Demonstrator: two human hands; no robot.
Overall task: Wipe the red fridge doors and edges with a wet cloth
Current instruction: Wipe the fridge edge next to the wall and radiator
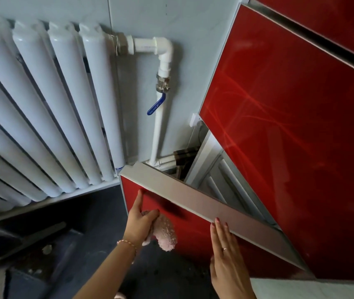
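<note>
Dark flooring (98, 238) fills the lower edge, its debris too dim to make out, and both forearms are cut off by the bottom of the view. Nearest, the right hand (227, 262) lies flat with straight fingers, their tips touching the silver top edge (204, 203) of the pulled-out red fridge drawer (193, 231), gripping nothing. Just left of those fingers, the left hand (141, 221) curls round a pink cloth (165, 234) against the drawer's red front, forefinger stretched up to the silver rim; its palm hides part of the cloth. Beyond the fingertips rises the red fridge door (296, 130), with a white radiator (42, 104) and blue-handled pipe valve (156, 104) further back.
</note>
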